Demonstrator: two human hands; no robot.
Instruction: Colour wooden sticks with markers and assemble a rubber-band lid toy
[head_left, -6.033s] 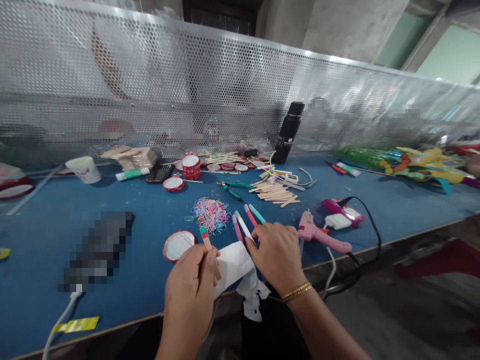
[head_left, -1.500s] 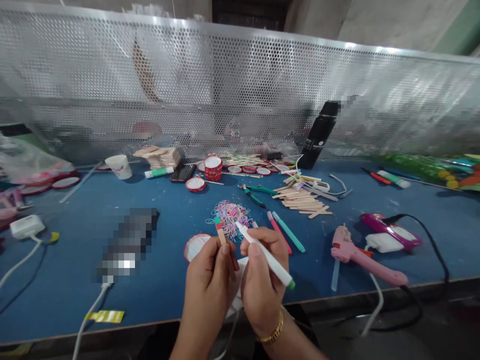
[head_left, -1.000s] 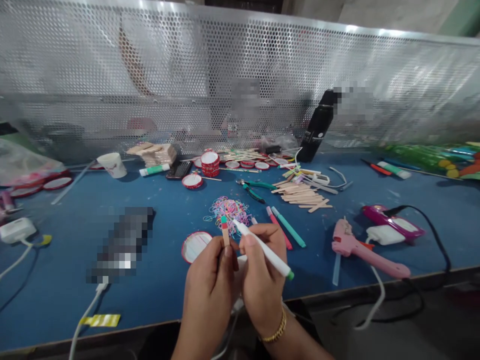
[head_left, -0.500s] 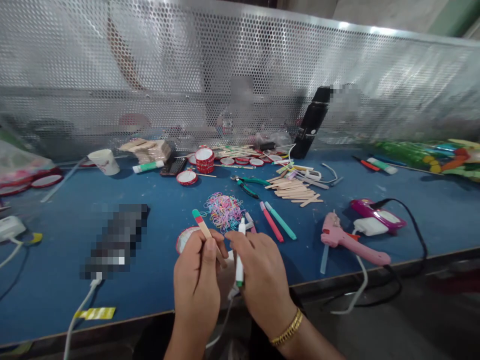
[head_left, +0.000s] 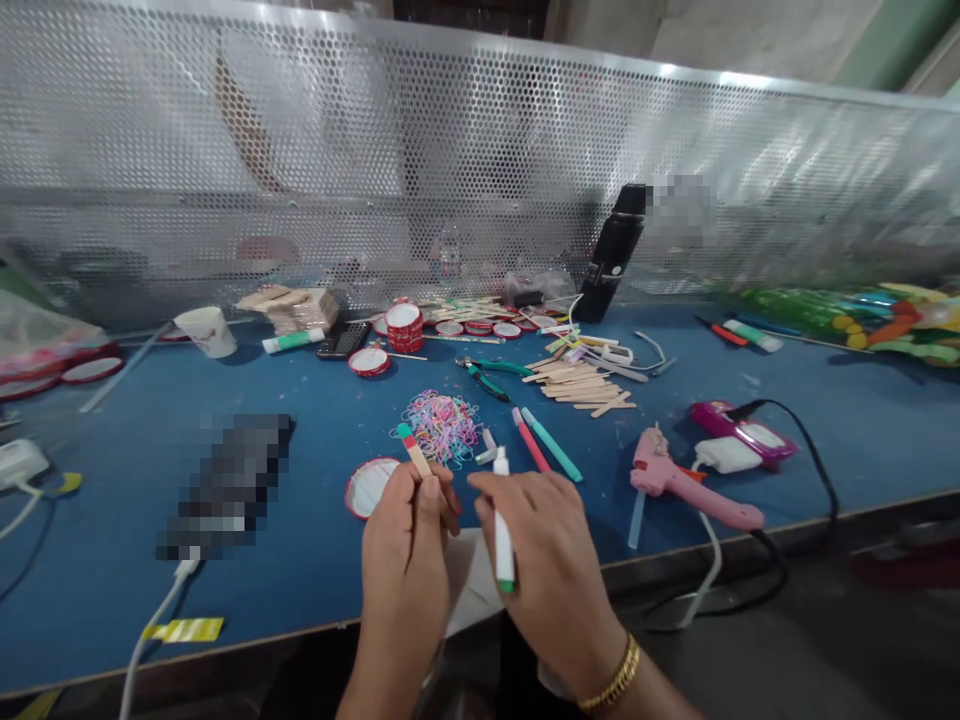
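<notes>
Between the thumb and fingers of my left hand (head_left: 409, 550) is a wooden craft stick (head_left: 417, 455), its tip coloured green with a red band below. My right hand (head_left: 544, 560) is closed around a white marker (head_left: 502, 530) with a green end pointing down toward me. The two hands are close together but apart, at the table's front edge. Just beyond them lies a heap of colourful rubber bands (head_left: 442, 425). A round red-rimmed white disc (head_left: 367, 488) sits to the left of my left hand. A pink marker (head_left: 531, 438) and a teal marker (head_left: 553, 445) lie beyond my right hand.
Plain craft sticks (head_left: 581, 382) lie behind the markers, beside green-handled pliers (head_left: 491, 378). A pink glue gun (head_left: 690, 485) rests at right, with cords hanging off the edge. A phone (head_left: 232, 485) lies left. A black bottle (head_left: 613, 255) leans against the perforated metal screen (head_left: 337, 140).
My right hand has moved right and slightly down with the marker, widening the gap from the craft stick. My left hand has shifted slightly right. The camera view has shifted a little.
</notes>
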